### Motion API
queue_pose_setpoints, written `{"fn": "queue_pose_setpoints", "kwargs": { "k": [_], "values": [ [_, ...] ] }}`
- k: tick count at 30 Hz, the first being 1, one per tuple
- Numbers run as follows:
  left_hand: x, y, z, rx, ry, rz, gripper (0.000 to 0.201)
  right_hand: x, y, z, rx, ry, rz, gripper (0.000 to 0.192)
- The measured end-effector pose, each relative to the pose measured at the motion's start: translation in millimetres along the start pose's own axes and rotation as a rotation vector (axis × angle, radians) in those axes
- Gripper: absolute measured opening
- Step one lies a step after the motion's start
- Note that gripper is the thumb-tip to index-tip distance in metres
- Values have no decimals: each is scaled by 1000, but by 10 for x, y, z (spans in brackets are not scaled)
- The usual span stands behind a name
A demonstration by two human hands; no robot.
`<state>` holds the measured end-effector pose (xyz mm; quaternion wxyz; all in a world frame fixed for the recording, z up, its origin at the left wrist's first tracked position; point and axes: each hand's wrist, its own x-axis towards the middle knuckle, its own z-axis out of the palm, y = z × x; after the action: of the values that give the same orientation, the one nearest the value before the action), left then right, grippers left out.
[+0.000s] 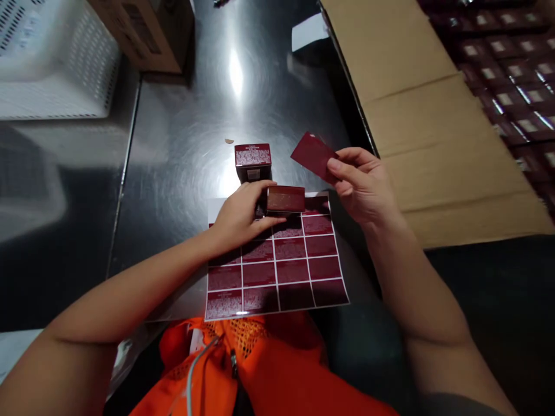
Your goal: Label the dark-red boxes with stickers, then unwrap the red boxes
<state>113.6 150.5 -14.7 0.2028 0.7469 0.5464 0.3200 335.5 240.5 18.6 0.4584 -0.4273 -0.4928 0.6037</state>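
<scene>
My left hand [240, 216] grips a small dark red box [286, 199], its plain top turned up, with thumb and fingers along its sides. Between the thumb and fingers of my right hand [362, 179] is a dark red sticker label [314, 155], raised to the right of the box. Beneath the left hand lies a sheet of stickers [291, 271], dark red rectangles split by white lines, with a bare white patch at its upper left. A second dark red box [252, 156], printed with small white text on top, stands just beyond my left hand.
White perforated baskets [87, 63] and a cardboard box [151, 34] are at the upper left of the metal table [173, 133]. On the right, a cardboard flap [416, 115] borders many packed dark red boxes [511, 69]. A white paper piece [309, 32] lies at the back.
</scene>
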Motion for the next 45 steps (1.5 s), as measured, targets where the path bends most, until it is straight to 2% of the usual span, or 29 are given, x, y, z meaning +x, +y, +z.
{"fn": "queue_pose_setpoints", "kwargs": {
  "k": [7, 12, 18, 22, 27, 30, 34, 38, 45],
  "values": [
    [-14, -28, -17, -35, 59, 47, 37, -13, -33, 36, 62, 38, 10, 35],
    [-35, -26, -23, -10, 131, 123, 33, -41, -84, 31, 117, 37, -11, 32],
    [-29, -41, -17, -27, 114, 127, 34, -83, -169, 18, 120, 2, -3, 33],
    [-22, -47, -9, -17, 114, 99, 34, -124, -228, -13, 31, -65, 58, 36],
    [-11, -62, 8, -30, 127, 82, 36, -152, -245, -64, -63, -193, 178, 61],
    [1, -66, 9, -49, 130, 78, 36, -173, -225, -64, -90, -233, 199, 68],
    [9, -54, 3, -46, 129, 46, 35, -233, -208, -21, -104, -252, 220, 69],
    [5, -34, 1, -19, 128, 28, 37, -297, -214, 42, -108, -216, 217, 68],
    [-5, -49, 5, 29, 162, 120, 36, -319, -209, 105, -130, -183, 227, 69]
  ]
}}
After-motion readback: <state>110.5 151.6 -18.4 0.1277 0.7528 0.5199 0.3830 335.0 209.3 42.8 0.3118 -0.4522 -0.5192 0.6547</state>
